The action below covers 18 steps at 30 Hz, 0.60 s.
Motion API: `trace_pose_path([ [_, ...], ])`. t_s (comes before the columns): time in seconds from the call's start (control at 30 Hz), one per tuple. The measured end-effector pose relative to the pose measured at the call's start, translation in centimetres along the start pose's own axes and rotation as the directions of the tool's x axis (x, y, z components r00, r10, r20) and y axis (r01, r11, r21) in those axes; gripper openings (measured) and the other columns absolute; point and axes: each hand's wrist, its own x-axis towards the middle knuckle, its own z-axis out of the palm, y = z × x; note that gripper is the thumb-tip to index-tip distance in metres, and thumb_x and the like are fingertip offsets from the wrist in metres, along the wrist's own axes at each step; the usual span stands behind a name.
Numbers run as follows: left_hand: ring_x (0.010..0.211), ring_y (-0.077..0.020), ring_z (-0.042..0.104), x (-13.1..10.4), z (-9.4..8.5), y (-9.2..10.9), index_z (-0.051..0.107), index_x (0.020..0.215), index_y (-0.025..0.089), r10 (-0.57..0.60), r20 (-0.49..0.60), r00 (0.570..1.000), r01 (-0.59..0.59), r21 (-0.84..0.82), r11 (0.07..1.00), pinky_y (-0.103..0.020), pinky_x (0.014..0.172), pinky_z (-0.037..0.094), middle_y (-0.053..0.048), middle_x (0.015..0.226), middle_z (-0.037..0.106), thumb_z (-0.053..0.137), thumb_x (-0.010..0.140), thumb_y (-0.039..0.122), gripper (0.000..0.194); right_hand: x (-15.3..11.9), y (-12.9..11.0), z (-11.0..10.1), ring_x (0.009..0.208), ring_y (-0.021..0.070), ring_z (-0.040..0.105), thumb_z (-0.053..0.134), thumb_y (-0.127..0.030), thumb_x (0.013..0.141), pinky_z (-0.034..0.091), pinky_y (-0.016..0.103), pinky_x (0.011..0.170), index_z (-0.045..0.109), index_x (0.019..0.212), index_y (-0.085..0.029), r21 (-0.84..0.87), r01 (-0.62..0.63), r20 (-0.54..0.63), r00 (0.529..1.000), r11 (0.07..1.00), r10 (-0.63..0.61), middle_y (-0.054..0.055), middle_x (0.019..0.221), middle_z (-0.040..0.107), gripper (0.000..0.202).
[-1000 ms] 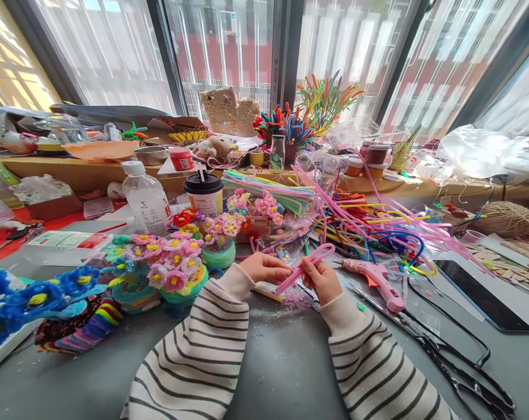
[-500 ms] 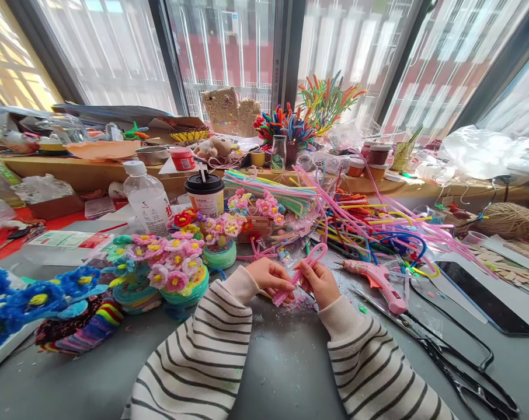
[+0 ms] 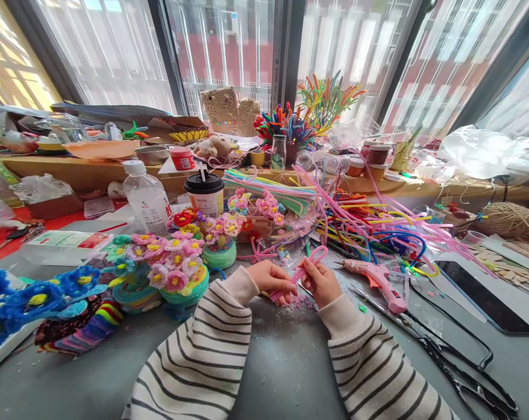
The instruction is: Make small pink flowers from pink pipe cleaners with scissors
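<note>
Between my two hands is a pink pipe cleaner point(image 3: 318, 254), bent into a narrow loop at its upper end. My right hand point(image 3: 320, 282) pinches it just below that loop. Lower down, my left hand point(image 3: 273, 281) has its fingers closed on the same pipe cleaner, and part of it is hidden behind them. Pink fuzz and glitter point(image 3: 303, 302) lie on the grey table point(image 3: 286, 367) under my hands. A pink glue gun point(image 3: 380, 284) rests to the right of my right hand, with long scissors point(image 3: 444, 356) beside it.
Pots of pipe-cleaner flowers point(image 3: 177, 262) stand to the left, with blue flowers point(image 3: 37, 298) farther out. Behind are a lidded cup point(image 3: 204, 195), a plastic bottle point(image 3: 147, 201) and heaped pipe cleaners point(image 3: 378, 221). A phone point(image 3: 481, 297) lies at the right.
My left fingers have shifted slightly and now cover more of the pipe cleaner's lower part. My right hand stays nearly in place; the surroundings look the same.
</note>
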Motion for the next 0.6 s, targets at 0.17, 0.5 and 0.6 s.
trace_pose_path([
  [0.17, 0.051, -0.0075, 0.053, 0.1, 0.3, 0.2, 0.055, 0.068, 0.01, 0.024, 0.017, 1.0, -0.023, -0.047, 0.999, -0.024, 0.057, 0.041, 0.001, 0.058, 0.058, 0.063, 0.049, 0.039, 0.035, -0.4, -0.1, 0.4, 0.032, 0.0043, 0.033, 0.059, -0.044, 0.057, 0.019, 0.018, 0.033, 0.054, 0.06, -0.013, -0.103, 0.097, 0.002, 0.995, 0.99, -0.098, -0.006, 0.036, 0.042, 0.031],
  [0.5, 0.027, -0.0009, 0.021, 0.7, 1.1, 0.2, 0.046, 0.072, 0.013, 0.081, 0.02, 0.996, -0.082, 0.042, 0.996, -0.018, 0.03, 0.012, 0.01, 0.038, 0.033, 0.044, 0.06, 0.055, 0.043, -0.2, 0.2, 0.2, 0.034, 0.0035, 0.031, 0.06, -0.04, 0.058, 0.021, 0.018, 0.034, 0.059, 0.062, -0.013, -0.084, 0.102, 0.016, 0.995, 0.991, -0.101, -0.005, 0.039, 0.041, 0.027],
  [0.6, 0.03, -0.0017, 0.019, 0.7, 1.2, 0.0, 0.046, 0.07, 0.013, 0.089, 0.065, 0.994, -0.093, 0.062, 0.994, -0.018, 0.032, 0.013, 0.01, 0.038, 0.027, 0.044, 0.061, 0.054, 0.042, -0.1, -0.3, 0.2, 0.043, 0.0055, 0.04, 0.06, -0.04, 0.058, 0.031, 0.018, 0.04, 0.057, 0.058, -0.015, 0.123, 0.072, -0.008, 0.997, 0.99, -0.072, -0.003, 0.049, 0.047, 0.026],
])
